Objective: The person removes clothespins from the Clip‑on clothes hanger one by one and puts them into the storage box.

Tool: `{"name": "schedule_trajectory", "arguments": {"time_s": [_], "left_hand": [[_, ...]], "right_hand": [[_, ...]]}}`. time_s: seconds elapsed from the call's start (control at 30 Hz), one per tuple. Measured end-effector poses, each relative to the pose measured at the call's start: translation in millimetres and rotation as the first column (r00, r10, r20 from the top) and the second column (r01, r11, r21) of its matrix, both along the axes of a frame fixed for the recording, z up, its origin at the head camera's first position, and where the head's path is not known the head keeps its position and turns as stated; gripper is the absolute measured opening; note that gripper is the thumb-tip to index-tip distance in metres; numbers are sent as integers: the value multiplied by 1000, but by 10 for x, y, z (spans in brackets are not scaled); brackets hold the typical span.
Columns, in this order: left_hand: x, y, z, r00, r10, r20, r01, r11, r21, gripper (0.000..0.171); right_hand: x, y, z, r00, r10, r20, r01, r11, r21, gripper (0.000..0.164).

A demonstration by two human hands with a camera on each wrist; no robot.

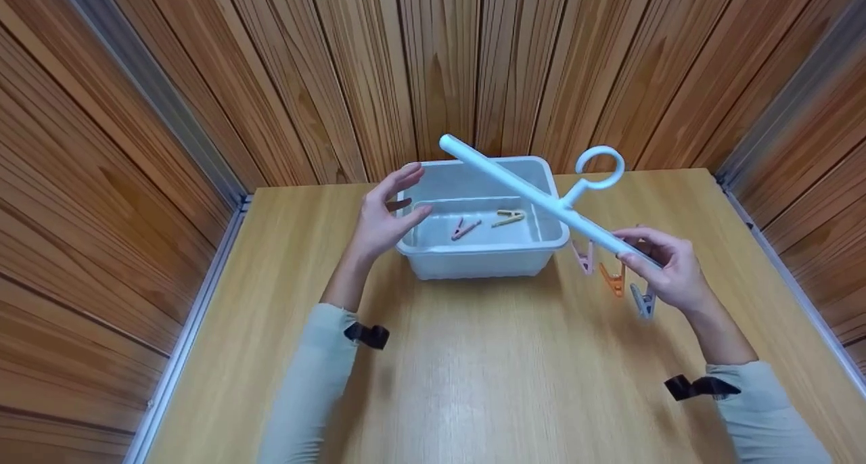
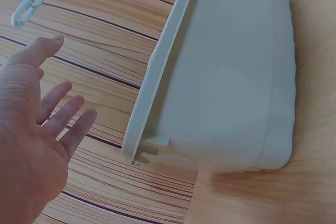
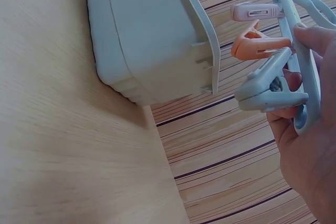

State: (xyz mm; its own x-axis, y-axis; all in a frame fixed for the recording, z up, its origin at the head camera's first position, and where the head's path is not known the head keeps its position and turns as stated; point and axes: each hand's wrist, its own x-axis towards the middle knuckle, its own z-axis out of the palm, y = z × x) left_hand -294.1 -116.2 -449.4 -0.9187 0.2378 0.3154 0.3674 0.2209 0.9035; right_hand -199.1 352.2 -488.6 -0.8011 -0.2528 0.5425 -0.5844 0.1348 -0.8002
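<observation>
While our right hand (image 1: 666, 268) gripped the hanger (image 1: 507, 178) slantwise, partly above the tub (image 1: 482, 264), three clips (image 1: 614, 283) already attached, our empty left hand (image 1: 379, 224) hovered, unclenched, near the tub's left side, and two clips (image 1: 467, 230) inside were seemingly left to fasten.

A pale wooden surface (image 1: 473, 369) spread across the lower view, its grain faintly streaked. Behind it rose a back wall (image 1: 440, 58) of brown boards with dark seams. Similar boards covered the left wall (image 1: 81, 200) and right wall (image 1: 822, 180). Grey metal strips (image 1: 188, 334) edged the surface's sides.
</observation>
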Motion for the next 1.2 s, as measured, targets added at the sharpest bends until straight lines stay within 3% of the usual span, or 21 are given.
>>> {"name": "schedule_trajectory", "arguments": {"time_s": [0.2, 0.37, 0.57, 0.77, 1.03, 1.2], "left_hand": [[128, -65, 18, 1000, 23, -20, -23, 999, -23, 73], [232, -165, 13, 1000, 1, -20, -2, 998, -63, 79], [290, -260, 12, 998, 0, -64, -6, 996, -92, 82], [343, -355, 19, 994, 3, -113, -15, 995, -101, 86], [446, -445, 120, 984, -26, -177, -9, 981, -196, 88], [475, -456, 198, 976, -59, -209, 9, 972, -233, 88]], "right_hand": [[-24, 79, 68, 1000, 12, 4, -12, 999, 49, 34], [-26, 89, 102, 999, 52, -17, -51, 997, 52, 35], [-47, 93, 133, 996, 82, -19, -79, 992, 95, 36], [-50, 69, 189, 997, 72, 41, -78, 982, 175, 36], [-91, -10, 260, 986, 166, 19, -166, 966, 198, 40], [-80, -67, 318, 988, 157, 7, -153, 954, 259, 41]]}}
